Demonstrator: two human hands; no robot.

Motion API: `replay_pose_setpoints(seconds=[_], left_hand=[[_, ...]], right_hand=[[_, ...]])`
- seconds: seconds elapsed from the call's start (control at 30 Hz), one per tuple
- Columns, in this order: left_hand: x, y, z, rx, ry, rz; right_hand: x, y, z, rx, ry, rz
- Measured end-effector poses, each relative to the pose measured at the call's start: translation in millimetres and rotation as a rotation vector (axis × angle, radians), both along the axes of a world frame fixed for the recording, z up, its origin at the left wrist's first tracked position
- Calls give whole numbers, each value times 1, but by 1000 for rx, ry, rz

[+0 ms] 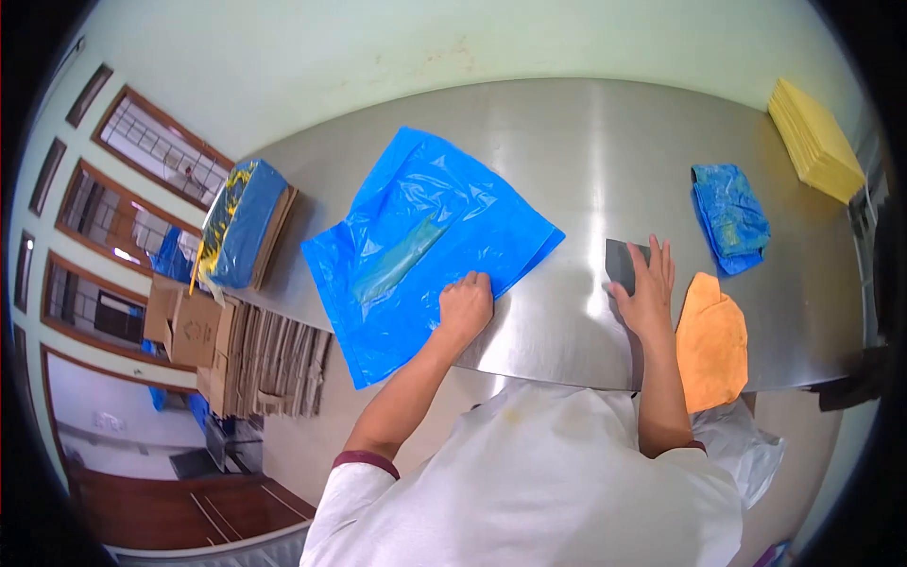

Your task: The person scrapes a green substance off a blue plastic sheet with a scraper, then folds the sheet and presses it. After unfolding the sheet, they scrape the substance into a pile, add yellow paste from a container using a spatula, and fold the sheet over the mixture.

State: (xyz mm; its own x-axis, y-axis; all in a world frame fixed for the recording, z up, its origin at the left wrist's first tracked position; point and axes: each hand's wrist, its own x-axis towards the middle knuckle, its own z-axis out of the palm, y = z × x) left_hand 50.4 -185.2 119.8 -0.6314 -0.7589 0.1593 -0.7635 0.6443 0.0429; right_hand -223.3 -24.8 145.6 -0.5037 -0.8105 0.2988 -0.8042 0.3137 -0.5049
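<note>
A blue plastic bag lies flat and slightly creased on the steel table, with a greenish, elongated patch showing in its middle. My left hand is closed in a fist at the bag's near right edge, where it seems to grip the plastic; the fingertips are hidden. Further right, a small dark grey square piece rests on the metal. My right hand lies partly over it with fingers spread and the thumb at its near edge. Just right of that hand is an orange cloth-like piece.
The steel table meets a pale wall at the back. On it are a folded blue plastic bundle, a yellow stack at far right and a blue-wrapped block at left. Cardboard boxes and flattened cardboard stand beside the table.
</note>
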Motion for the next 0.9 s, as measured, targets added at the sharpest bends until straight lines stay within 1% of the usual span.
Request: replay_pose_setpoints(seconds=[0.03,0.1,0.13,0.17,0.2,0.27,0.3,0.4,0.47,0.5,0.53,0.6,0.63,0.7,0.8,0.83,0.9], left_hand=[[0,-3,5,15,86,26],[2,-5,17,61,260,83],[1,-4,24,99,263,89],[-1,-4,32,138,267,99],[-4,-4,35,175,275,113],[-14,2,28,75,206,43],[-19,5,24,22,171,15],[-26,-4,10,126,133,56],[-23,-14,5,127,199,47],[-20,-17,6,129,230,42],[-17,-22,7,144,310,46],[-7,-38,17,172,470,53],[0,-47,25,145,534,34],[11,-62,46,162,566,58],[18,-70,72,197,556,150],[19,-71,78,210,541,188],[23,-74,77,177,538,154]], right_hand=[[-1,-4,-2,-141,-13,-8],[1,-15,-3,-228,-239,39],[3,-21,-2,-270,-347,67],[10,-29,-4,-295,-315,67],[15,-34,-4,-239,-396,106],[26,-44,-5,-131,-563,192],[31,-49,-11,-137,-566,216],[45,-60,-25,-143,-596,277],[49,-61,-29,-122,-642,286],[51,-62,-30,-125,-624,277],[51,-64,-30,-129,-640,271],[50,-70,-29,-140,-671,259],[50,-77,-27,-193,-680,268],[47,-98,-22,-292,-694,288],[41,-136,-2,-283,-696,339],[38,-152,2,-232,-639,318],[34,-183,2,-127,-522,277]])
